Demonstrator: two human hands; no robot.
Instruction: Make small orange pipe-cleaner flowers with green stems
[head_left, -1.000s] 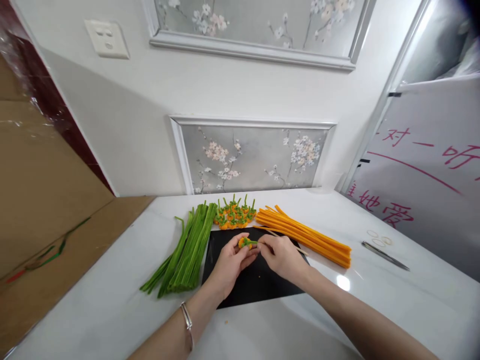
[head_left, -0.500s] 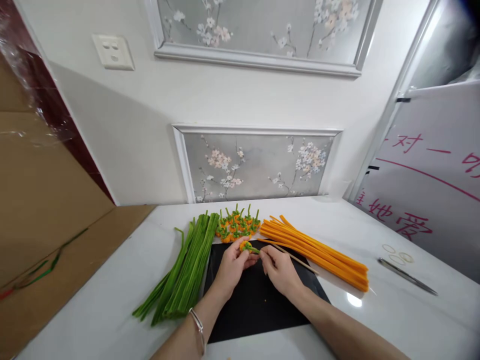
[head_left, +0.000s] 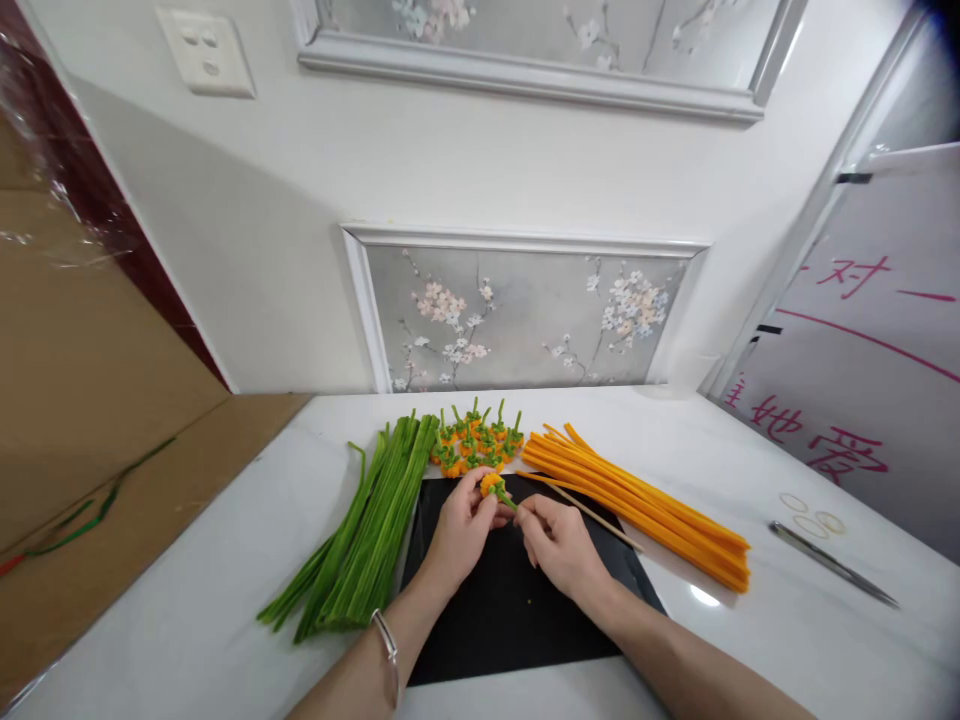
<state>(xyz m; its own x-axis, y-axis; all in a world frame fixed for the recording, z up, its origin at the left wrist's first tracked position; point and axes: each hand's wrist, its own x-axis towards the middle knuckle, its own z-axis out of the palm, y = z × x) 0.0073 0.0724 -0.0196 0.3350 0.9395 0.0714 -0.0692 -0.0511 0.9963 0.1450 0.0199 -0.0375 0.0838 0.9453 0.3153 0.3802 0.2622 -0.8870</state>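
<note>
Between my hands is a small orange pipe-cleaner pumpkin point(head_left: 492, 484) with a green stem, held over a black mat point(head_left: 517, 620). My left hand point(head_left: 466, 520) is closed around its orange body. The thumb and forefinger of my right hand point(head_left: 559, 540) pinch the end of the green stem. Just beyond my hands, several similar orange-and-green pieces point(head_left: 480, 440) stand in a cluster with their stems up. A bundle of green pipe cleaners point(head_left: 379, 540) lies to the left of the mat, and a bundle of orange pipe cleaners point(head_left: 645, 510) lies to the right.
A thin wooden stick point(head_left: 600, 518) lies across the mat's upper right edge. Farther right are tweezers point(head_left: 832, 563) and several thin rubber bands point(head_left: 811, 514) on the white table point(head_left: 217, 560). Cardboard point(head_left: 97, 480) borders the left side, and a wall point(head_left: 285, 300) rises behind.
The pumpkin has turned in my fingers, showing more of its orange body, with its stem pointing down to the right. The camera view has shifted slightly.
</note>
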